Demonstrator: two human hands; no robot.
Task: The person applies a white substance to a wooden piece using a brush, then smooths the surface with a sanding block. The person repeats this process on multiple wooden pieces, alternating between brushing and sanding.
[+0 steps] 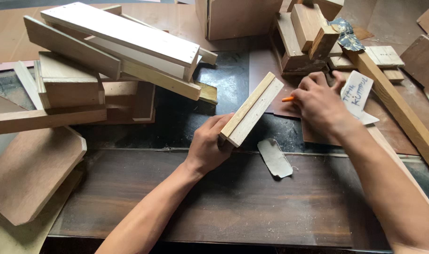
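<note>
My left hand [208, 143] grips the near end of a small wooden board [253, 109], pale faced with a light strip along one edge, held tilted above the dark bench. To its right, my right hand [320, 104] rests palm down on the bench with fingers curled over an orange pencil [288, 99], whose tip pokes out to the left. A worn scrap of sandpaper [275, 158] lies flat just below the board, between my two arms.
A heap of wooden box parts [115, 51] fills the left. More blocks [304, 35] and a long timber strip [397, 106] lie at the back right. A white hand-lettered card [358, 93] sits by my right hand. A plywood sheet [28, 171] overhangs the left edge.
</note>
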